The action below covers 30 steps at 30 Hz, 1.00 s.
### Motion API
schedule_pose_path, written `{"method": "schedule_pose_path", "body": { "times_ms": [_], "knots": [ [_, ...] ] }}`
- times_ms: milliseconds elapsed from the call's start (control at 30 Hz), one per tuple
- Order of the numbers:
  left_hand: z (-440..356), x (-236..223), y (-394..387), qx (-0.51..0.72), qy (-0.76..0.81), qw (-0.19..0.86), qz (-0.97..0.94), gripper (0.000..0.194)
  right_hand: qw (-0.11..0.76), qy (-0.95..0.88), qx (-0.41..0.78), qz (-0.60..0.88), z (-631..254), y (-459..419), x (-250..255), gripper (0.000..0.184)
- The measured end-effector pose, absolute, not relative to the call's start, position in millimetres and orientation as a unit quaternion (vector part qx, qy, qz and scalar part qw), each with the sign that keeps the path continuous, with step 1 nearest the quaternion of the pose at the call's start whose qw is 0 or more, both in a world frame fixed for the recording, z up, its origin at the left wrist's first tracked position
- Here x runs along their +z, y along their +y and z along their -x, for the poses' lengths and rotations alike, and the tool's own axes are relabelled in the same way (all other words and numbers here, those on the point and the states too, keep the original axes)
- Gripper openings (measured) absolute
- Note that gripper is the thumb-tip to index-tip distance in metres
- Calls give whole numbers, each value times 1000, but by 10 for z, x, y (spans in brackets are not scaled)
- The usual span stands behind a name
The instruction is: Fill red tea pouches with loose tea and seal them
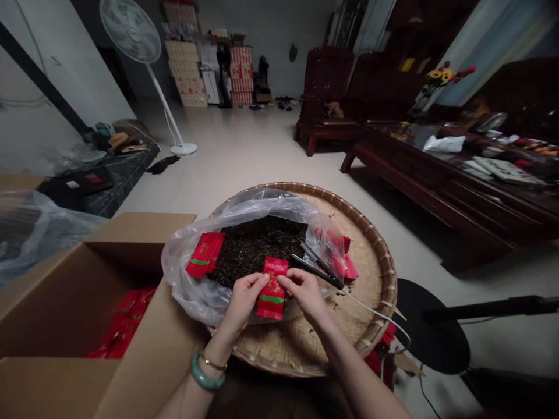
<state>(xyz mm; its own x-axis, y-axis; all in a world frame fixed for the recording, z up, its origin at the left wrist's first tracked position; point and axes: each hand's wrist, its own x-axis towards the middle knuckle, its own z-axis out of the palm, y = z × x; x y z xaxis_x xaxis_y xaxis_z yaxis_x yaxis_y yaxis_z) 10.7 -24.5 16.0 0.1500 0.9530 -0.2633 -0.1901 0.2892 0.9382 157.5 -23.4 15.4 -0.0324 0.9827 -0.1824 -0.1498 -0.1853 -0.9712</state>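
Note:
A small red packet (271, 291) with gold print and a green band is pinched by both hands in front of me. My left hand (245, 294) grips its left edge between thumb and finger. My right hand (303, 288) holds the right edge the same way. Behind the packet, a clear plastic bag (192, 302) lies open, full of dark loose tea leaves (262, 241). More red packets (205, 254) rest on the leaves at the left. A black hair-straightener-like sealer (321, 267) with a white cord lies at the bag's right side, close to my right hand.
The bag sits on a round woven bamboo tray (369, 250). At left an open cardboard box (144, 230) holds red packets (126, 323). A black round stand base (430, 326) is at right. Farther off are a white fan (131, 29) and a dark wooden table (437, 192).

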Motion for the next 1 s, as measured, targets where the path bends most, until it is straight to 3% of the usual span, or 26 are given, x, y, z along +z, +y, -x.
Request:
{"method": "schedule_pose_path", "body": {
  "times_ms": [233,433,633,900,1000],
  "knots": [
    [-132,207,-192,425,471,641,-433,41,493,-432,560,507,-1539,-197,178,38],
    [-104,157,-127,451,517,576,-444,30,467,-438,572,512,-1564,-176,172,44],
    [-95,146,-140,449,514,570,-457,27,487,-434,541,531,-1585,-182,172,37],
    [-133,211,-222,364,424,734,-386,45,530,-397,516,542,-1569,-166,176,39],
    [-150,178,-267,364,434,729,-385,41,511,-416,541,522,-1579,-185,166,41]
  ]
}}
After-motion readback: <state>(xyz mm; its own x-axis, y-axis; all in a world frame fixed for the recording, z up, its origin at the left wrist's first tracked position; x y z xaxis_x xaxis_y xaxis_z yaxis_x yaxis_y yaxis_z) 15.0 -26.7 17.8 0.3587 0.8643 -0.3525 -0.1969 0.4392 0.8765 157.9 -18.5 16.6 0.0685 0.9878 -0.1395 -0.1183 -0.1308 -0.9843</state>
